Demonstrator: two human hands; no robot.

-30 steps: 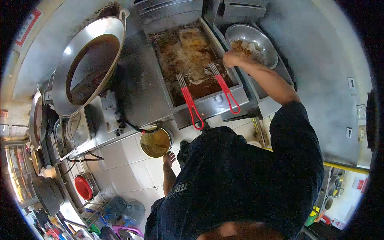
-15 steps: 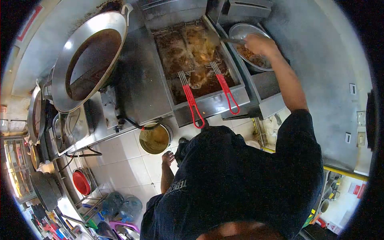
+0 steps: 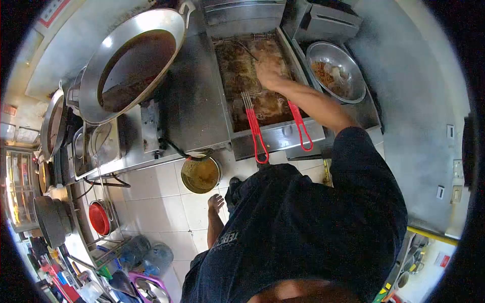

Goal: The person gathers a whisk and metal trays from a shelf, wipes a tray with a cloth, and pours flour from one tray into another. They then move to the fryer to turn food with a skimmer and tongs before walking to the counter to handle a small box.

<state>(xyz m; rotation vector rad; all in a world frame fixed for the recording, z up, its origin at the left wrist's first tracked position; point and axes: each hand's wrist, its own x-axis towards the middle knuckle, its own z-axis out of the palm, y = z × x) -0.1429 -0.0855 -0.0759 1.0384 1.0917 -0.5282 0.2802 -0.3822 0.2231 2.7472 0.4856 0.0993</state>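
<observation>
My right hand (image 3: 269, 69) is closed around a thin, dark-handled utensil (image 3: 246, 50) over the deep fryer (image 3: 299, 65). The far end of this utensil reaches the dark oil, and its head cannot be made out. Two wire fryer baskets sit side by side in the oil; their red handles, a left one (image 3: 257, 135) and a right one (image 3: 301, 127), stick out over the front edge. Part of the right handle lies under my forearm. My left hand (image 3: 215, 203) hangs low with its fingers apart, holding nothing, near a metal pot (image 3: 201, 174) of yellowish contents.
Right of the fryer stands a steel bowl (image 3: 359, 76) with brown crumbs in it. A large wok (image 3: 169, 22) of dark liquid tilts at the left. Farther left are a red basin (image 3: 99, 218) and large clear water bottles (image 3: 158, 259) on the floor.
My right hand has moved left from beside the steel bowl to above the fryer, with the utensil still in it. The whole view has shifted slightly. My left hand still hangs low.
</observation>
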